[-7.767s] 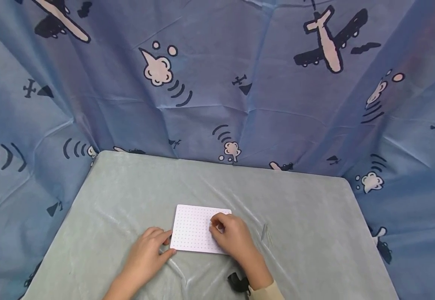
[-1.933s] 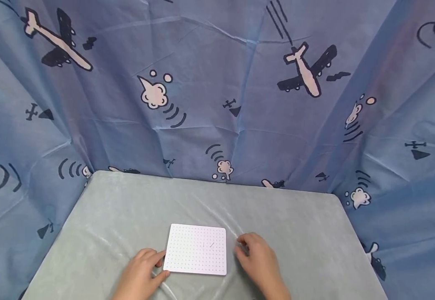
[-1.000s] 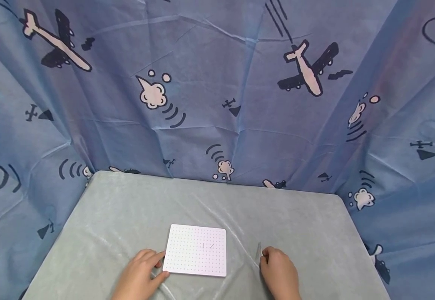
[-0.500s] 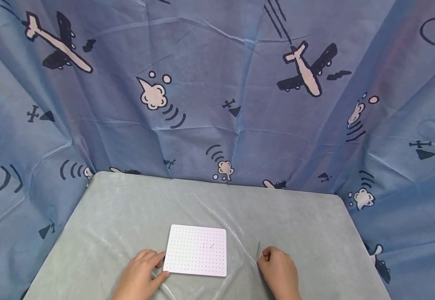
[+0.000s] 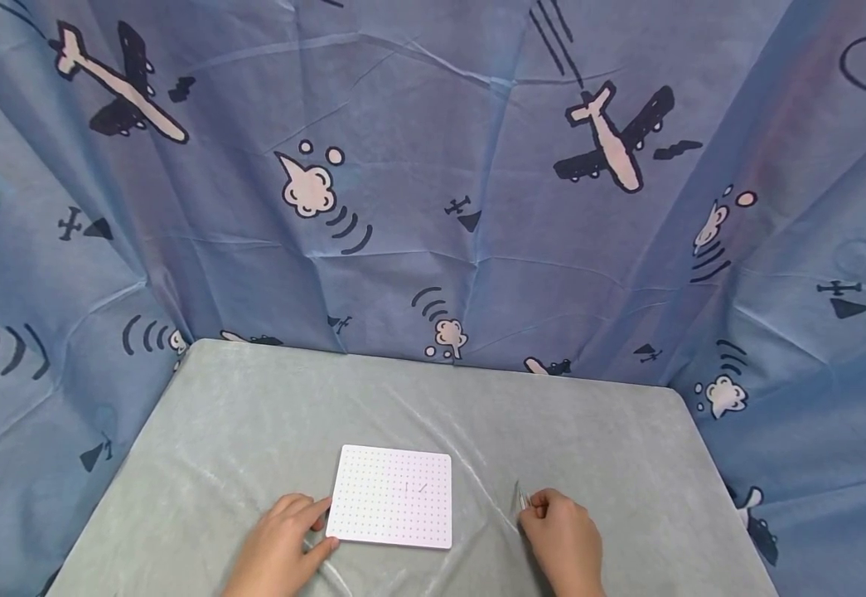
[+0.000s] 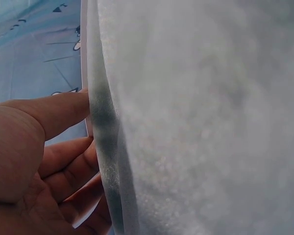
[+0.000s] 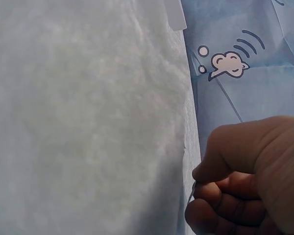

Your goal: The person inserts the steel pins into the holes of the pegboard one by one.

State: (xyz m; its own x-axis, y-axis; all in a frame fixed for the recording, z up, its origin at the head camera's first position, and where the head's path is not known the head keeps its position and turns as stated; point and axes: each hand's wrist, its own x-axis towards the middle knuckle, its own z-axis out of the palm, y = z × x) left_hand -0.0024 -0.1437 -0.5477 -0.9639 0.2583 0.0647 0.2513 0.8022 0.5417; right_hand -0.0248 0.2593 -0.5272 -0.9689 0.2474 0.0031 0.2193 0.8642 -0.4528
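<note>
A white board [image 5: 373, 497] with a grid of small dots lies on the cloth, and two thin dark sticks [image 5: 423, 487] show on its right half. My left hand [image 5: 279, 543] rests against its left side, index finger along the edge and thumb by the near corner. To the board's right, my right hand [image 5: 563, 535] is down at a few thin, needle-like sticks [image 5: 518, 491]. In the right wrist view a slender shiny stick [image 7: 190, 193] sits pinched between thumb and finger; most of it is hidden.
A pale grey-green cloth [image 5: 268, 414] covers the table, with creases running near the board. Behind and at both sides hangs a blue curtain [image 5: 403, 207] printed with planes and clouds.
Earlier my right hand worked over the board, then drew off to its right and reached the thin sticks, where its fingers have since shifted slightly. My left hand keeps its place.
</note>
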